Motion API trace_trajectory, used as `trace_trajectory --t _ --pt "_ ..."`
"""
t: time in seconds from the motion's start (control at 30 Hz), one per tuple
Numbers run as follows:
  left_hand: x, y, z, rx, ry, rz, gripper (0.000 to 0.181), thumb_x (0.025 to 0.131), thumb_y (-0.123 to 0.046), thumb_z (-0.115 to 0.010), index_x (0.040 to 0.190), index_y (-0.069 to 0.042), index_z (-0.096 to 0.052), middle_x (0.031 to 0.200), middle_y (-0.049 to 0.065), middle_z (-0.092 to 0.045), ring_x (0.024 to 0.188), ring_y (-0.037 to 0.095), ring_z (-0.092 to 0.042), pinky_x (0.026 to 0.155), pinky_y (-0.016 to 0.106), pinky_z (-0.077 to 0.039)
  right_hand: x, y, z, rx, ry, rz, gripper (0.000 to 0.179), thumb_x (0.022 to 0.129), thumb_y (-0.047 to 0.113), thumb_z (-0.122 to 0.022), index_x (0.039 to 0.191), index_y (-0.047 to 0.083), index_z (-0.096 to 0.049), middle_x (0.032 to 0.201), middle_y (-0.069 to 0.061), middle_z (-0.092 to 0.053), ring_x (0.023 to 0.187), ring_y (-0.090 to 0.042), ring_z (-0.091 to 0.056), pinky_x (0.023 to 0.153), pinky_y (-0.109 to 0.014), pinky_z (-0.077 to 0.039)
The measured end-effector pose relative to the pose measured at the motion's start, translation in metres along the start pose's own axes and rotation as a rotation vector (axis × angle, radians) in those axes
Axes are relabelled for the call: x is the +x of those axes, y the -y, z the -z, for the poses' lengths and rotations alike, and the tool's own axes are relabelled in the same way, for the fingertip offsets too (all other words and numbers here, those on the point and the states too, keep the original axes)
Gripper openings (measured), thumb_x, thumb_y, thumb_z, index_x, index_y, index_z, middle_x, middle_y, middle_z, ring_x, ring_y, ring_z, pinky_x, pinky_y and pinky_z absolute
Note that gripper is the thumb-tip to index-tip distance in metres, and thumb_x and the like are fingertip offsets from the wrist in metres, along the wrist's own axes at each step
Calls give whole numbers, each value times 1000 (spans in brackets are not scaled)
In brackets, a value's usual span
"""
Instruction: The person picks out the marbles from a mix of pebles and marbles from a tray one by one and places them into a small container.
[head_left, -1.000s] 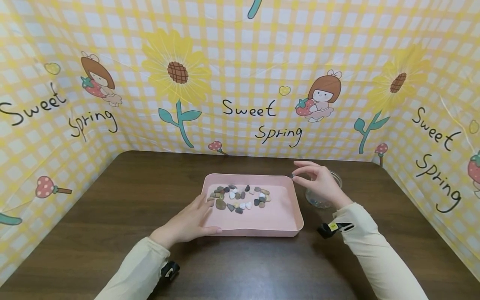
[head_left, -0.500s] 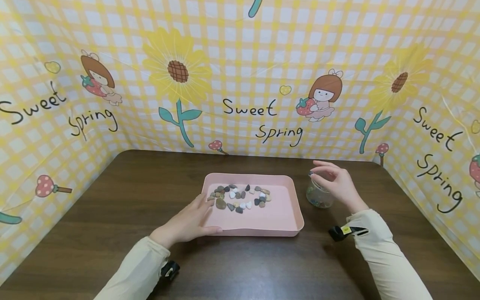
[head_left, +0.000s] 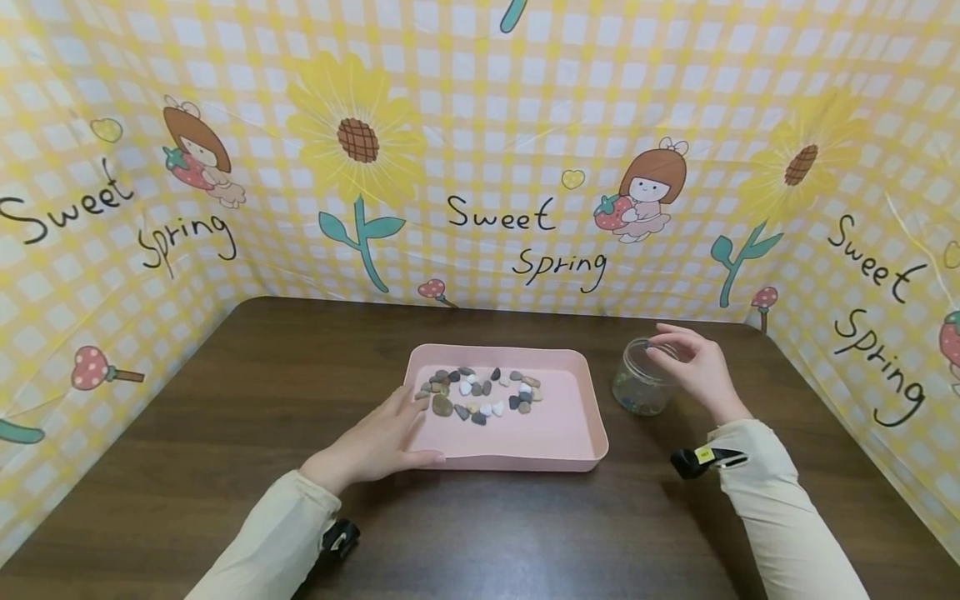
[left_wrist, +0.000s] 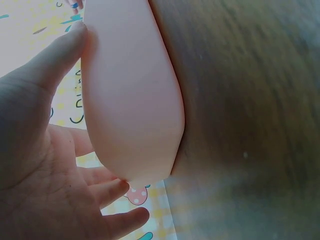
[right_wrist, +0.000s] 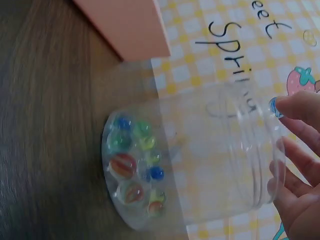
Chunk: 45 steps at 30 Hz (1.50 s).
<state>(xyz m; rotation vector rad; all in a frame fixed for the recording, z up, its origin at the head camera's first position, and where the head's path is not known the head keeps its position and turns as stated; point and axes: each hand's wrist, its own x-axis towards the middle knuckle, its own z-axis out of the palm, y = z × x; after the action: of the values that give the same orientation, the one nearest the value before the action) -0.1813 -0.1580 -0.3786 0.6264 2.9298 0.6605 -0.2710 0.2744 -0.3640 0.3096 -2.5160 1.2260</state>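
Observation:
A pink tray [head_left: 517, 462] sits on the table, with several pebbles [head_left: 442, 406] laid in curved outlines on its floor. My left hand [head_left: 375, 437] rests at the tray's left front corner. In the left wrist view its thumb touches the rim of the tray wall [left_wrist: 132, 90], and its fingers spread loosely beside the corner. To the right of the tray stands a clear jar [head_left: 633, 390] without a lid. My right hand [head_left: 701, 371] pinches a blue marble [right_wrist: 274, 107] between thumb and fingers at the jar's mouth. Several coloured glass marbles [right_wrist: 122, 165] lie on the jar's bottom.
The dark wooden table [head_left: 487, 533] carries the tray and the jar. A yellow checked cloth [head_left: 495, 150] with printed flowers and figures hangs along the table's back and both sides. A black wrist camera [head_left: 690, 461] is strapped under the right sleeve.
My right hand has moved right with the marble, from the tray's far right corner to the jar's mouth. My left hand, the tray and the pebbles have stayed in place.

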Motion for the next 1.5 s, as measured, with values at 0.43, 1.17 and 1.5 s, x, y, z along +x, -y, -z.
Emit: trace_trajectory --t 0.43,1.17,1.5 --pt "0 -1 0 6 -9 -9 82 80 -50 -67 137 3 -41 149 32 -23 136 45 -29 108 54 -32 6 -9 7 -126 -10 -63 27 87 16 -65 103 -5 -66 128 -23 -57 115 -39 -56 89 -19 -49" --pt "1 -1 0 -8 4 13 83 80 -51 -66 138 2 -40 149 32 -21 137 45 -27 108 55 -31 9 33 2 -36 44 19 25 88 15 -65 104 -4 -65 130 -23 -55 118 -38 -54 96 -46 -45" --pt "1 -1 0 -9 1 19 85 79 -53 -66 138 2 -40 149 31 -21 137 45 -28 108 55 -31 17 83 -35 150 217 73 24 87 13 -65 106 -2 -64 134 -18 -53 132 -30 -44 110 -40 -34"
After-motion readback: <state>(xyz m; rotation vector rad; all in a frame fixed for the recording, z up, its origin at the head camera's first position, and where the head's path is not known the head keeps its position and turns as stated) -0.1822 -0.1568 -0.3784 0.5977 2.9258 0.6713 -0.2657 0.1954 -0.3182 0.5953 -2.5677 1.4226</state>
